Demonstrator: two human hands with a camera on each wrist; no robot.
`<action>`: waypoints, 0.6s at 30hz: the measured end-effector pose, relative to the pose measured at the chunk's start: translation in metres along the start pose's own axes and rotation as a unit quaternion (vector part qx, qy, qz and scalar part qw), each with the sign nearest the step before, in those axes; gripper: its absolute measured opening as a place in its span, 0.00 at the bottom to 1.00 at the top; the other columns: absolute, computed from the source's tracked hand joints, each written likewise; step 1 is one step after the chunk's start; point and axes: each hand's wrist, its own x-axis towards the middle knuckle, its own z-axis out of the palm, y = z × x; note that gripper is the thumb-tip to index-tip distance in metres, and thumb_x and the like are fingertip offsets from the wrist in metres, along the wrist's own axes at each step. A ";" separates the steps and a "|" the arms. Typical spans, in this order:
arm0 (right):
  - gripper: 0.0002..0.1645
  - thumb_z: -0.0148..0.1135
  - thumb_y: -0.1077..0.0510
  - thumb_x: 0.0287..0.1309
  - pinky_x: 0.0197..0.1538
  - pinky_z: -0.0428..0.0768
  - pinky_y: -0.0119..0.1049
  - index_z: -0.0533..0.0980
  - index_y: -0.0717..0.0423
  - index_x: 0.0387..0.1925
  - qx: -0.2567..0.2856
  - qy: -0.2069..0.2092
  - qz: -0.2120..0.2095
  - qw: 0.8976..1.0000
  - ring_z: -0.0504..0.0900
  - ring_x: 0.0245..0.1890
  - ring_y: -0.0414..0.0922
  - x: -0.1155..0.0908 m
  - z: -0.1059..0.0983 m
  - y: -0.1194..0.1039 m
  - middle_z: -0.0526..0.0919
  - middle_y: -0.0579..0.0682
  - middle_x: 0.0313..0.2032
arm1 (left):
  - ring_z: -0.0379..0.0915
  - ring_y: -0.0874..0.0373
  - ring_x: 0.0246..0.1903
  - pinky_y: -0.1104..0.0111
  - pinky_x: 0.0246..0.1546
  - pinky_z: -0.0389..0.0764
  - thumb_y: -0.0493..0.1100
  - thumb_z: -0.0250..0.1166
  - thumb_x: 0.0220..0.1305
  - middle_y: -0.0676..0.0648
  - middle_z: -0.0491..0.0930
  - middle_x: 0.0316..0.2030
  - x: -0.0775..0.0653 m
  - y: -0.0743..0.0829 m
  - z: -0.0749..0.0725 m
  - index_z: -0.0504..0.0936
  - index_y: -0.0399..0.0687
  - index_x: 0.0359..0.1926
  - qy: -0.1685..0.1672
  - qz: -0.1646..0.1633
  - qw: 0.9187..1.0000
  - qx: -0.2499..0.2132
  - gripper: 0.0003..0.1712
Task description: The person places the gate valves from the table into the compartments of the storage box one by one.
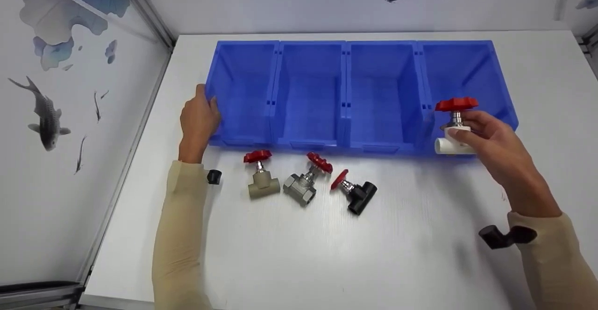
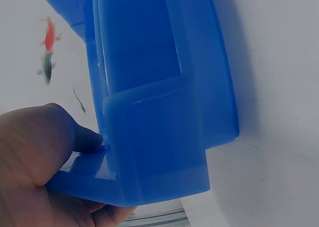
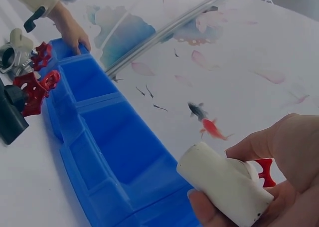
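Observation:
My left hand (image 1: 198,118) grips the left side wall of the leftmost blue bin (image 1: 224,85), its thumb over the rim (image 2: 89,139) and its fingers outside. My right hand (image 1: 504,148) holds a white valve (image 1: 453,147) with a red handwheel (image 1: 457,104) by its body, thumb on the near side. That valve is above the front of the rightmost bin (image 1: 497,76), handwheel upward. In front of the bins lie a beige valve (image 1: 264,186), a metal valve (image 1: 299,188) and a black valve (image 1: 362,198), each with a red handwheel.
Several blue bins stand joined in a row on the white table (image 1: 350,263), with two middle bins (image 1: 310,139) between the outer ones. Printed wall panels (image 1: 327,6) rise behind and at the left. A metal frame post (image 1: 145,10) stands in the back left corner.

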 end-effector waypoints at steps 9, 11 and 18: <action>0.35 0.59 0.41 0.67 0.50 0.69 0.26 0.64 0.55 0.66 -0.004 0.018 0.022 1.000 0.72 0.53 0.36 0.009 -0.003 0.002 0.79 0.28 0.49 | 0.78 0.30 0.49 0.41 0.46 0.77 0.42 0.49 0.75 0.25 0.78 0.53 -0.002 0.001 0.000 0.64 0.32 0.67 0.011 0.009 1.000 0.003 0.25; 0.35 0.58 0.40 0.67 0.51 0.69 0.27 0.64 0.55 0.66 0.000 0.019 0.024 1.000 0.71 0.54 0.37 0.012 -0.004 0.004 0.78 0.29 0.50 | 0.77 0.30 0.50 0.42 0.47 0.77 0.42 0.49 0.76 0.25 0.77 0.54 -0.002 0.000 0.000 0.64 0.32 0.67 0.011 0.009 1.000 0.002 0.25; 0.35 0.57 0.37 0.66 0.52 0.67 0.34 0.65 0.52 0.66 -0.001 0.031 0.041 0.999 0.67 0.54 0.39 0.024 -0.007 0.007 0.77 0.33 0.52 | 0.77 0.30 0.50 0.42 0.48 0.77 0.42 0.49 0.76 0.26 0.77 0.55 -0.001 0.001 -0.001 0.64 0.32 0.67 0.006 0.007 1.000 0.001 0.25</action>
